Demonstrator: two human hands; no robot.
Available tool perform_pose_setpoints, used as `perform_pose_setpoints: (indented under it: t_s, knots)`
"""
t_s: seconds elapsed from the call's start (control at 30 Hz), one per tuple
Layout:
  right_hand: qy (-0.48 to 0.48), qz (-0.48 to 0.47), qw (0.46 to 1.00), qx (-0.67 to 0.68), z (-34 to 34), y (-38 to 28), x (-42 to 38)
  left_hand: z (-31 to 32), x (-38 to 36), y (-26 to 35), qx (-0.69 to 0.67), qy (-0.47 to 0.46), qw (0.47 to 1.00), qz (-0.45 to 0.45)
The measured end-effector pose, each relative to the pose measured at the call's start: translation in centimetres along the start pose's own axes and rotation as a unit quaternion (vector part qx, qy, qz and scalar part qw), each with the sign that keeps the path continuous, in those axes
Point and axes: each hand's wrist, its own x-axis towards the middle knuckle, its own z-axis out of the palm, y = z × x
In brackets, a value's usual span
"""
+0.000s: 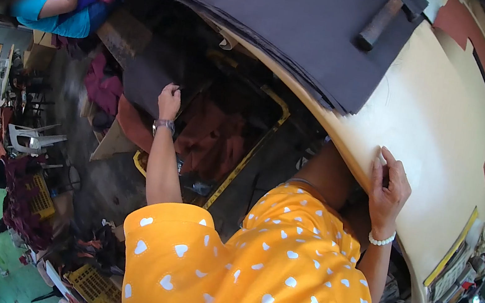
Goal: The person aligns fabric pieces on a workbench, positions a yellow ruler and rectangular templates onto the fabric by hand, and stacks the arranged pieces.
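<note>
My left hand (pixel 169 103), with a watch at the wrist, reaches out over the floor beside the table. Its fingers are closed at a dark sheet (pixel 152 78) of leather-like material. My right hand (pixel 388 189), wearing a white bead bracelet (pixel 381 240), is at the edge of the pale table top (pixel 442 112). Its fingers are curled with the thumb against them, and I cannot tell what is between them. A stack of dark sheets (pixel 286 26) lies on the table, with a dark cylindrical weight (pixel 379 24) on top.
Reddish-brown pieces (pixel 210 137) lie below by a yellow-edged frame (pixel 247 158). Reddish sheets (pixel 465 28) cover the table's far side. A person in a blue shirt (pixel 62 12) works at the upper left. A white plastic chair (pixel 36 138) and yellow crates (pixel 93 289) stand farther left.
</note>
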Motion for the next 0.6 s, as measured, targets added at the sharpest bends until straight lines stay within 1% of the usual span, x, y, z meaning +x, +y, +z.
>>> perform_pose_setpoints:
  t_s: [0.03,0.1,0.17,0.2,0.23,0.3,0.37,0.47,0.5,0.57,0.6]
  knots:
    - [-0.005,0.004,1.000,0.003,0.0,0.0,0.1,-0.9,-0.5,2.3,-0.075,-0.002,0.997,-0.036]
    - [-0.016,0.016,0.999,0.035,-0.3,-0.5,0.6,-4.7,-1.7,10.6,-0.224,-0.010,0.969,-0.107]
    - [-0.029,0.030,0.995,0.088,-0.5,-1.8,1.7,-7.2,-2.2,17.2,-0.318,0.001,0.948,0.004]
    - [-0.021,-0.010,0.993,0.115,-0.4,-2.3,2.5,-8.4,-2.3,20.4,-0.366,0.006,0.929,0.060]
    - [-0.011,-0.051,0.989,0.140,-0.2,-3.0,3.5,-9.8,-2.1,23.5,-0.351,-0.032,0.931,0.094]
    - [-0.013,-0.102,0.982,0.161,-0.8,-4.6,5.5,-12.7,-1.9,29.9,-0.316,-0.096,0.929,0.167]
    - [-0.012,-0.109,0.973,0.205,-1.6,-5.7,7.1,-15.3,-2.1,36.2,-0.276,-0.149,0.918,0.244]
    - [-0.003,-0.068,0.963,0.260,-3.6,-6.3,8.3,-16.5,-2.1,42.9,-0.220,-0.179,0.863,0.418]
    - [0.013,-0.057,0.965,0.256,-4.5,-5.9,8.4,-16.5,-2.4,45.1,-0.247,-0.198,0.839,0.442]
    - [0.043,-0.034,0.968,0.246,-6.1,-4.7,8.6,-16.3,-2.9,48.9,-0.248,-0.231,0.795,0.502]
    - [0.049,-0.007,0.969,0.244,-7.1,-3.9,8.4,-15.9,-3.2,50.6,-0.249,-0.247,0.771,0.531]
